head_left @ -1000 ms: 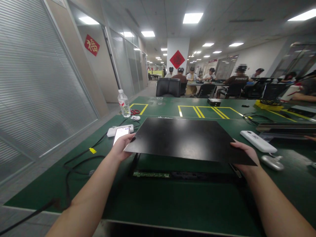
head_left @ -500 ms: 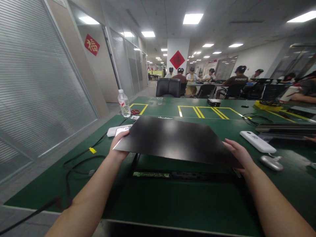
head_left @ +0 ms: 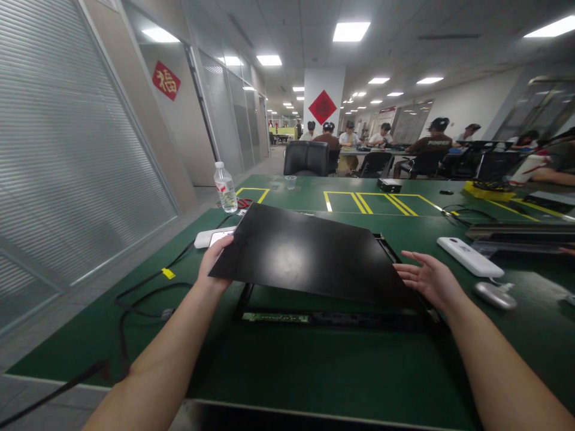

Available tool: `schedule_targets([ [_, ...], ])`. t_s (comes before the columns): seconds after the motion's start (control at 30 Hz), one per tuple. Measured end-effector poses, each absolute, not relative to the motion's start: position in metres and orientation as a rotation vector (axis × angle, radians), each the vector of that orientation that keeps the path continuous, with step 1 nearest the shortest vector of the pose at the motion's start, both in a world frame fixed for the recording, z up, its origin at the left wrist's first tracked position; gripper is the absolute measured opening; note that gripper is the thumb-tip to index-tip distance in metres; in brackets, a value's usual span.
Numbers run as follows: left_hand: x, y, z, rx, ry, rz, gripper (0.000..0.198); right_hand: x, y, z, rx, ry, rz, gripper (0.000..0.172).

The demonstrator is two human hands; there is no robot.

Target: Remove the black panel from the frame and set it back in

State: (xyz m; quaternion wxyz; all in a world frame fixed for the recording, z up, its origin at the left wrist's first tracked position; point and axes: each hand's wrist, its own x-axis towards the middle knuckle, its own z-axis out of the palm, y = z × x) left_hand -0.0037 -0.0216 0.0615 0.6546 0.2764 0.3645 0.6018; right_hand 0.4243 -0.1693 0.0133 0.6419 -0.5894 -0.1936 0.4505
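Holding a black panel (head_left: 296, 257) at mid-picture, tilted, apparently higher on the left than on the right, over a thin black bezel (head_left: 359, 319) lying on the green table (head_left: 332, 374). Pinching the panel's left edge with the left hand (head_left: 214, 263), thumb toward the top face, other fingers mostly hidden beneath. Poising the right hand (head_left: 426, 278) right of centre, fingers extended and a little spread, clasping nothing, close by the panel's right edge (cannot tell light fingertip contact from a narrow gap). Judging progress from present positions: panel separate from the bezel at least along the left side; bezel partly uncovered, with a green circuit strip (head_left: 275, 318) exposed along its near side, low centre of the picture, and a bit of rail visible past the panel's far right corner. Not yet done, by the same reckoning: levelling the panel, squaring it to the bezel or setting it down anywhere. Cannot tell lifting-off from laying-in, nor any resting of the low right corner on the bezel. Noting nearby: lit phone (head_left: 221, 237) partly behind the left hand, left of centre; water bottle (head_left: 225, 190) upright above that; white oblong device (head_left: 469, 256) at right, well apart from the panel.
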Motion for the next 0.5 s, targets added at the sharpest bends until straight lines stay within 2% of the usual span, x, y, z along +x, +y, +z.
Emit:
schedule_targets([
  [0.5,-0.0034,-0.0209,0.0588,0.678,0.830,1.378,0.010,0.4166,-0.1708,0.0142,-1.427,-0.552,0.884,0.054],
])
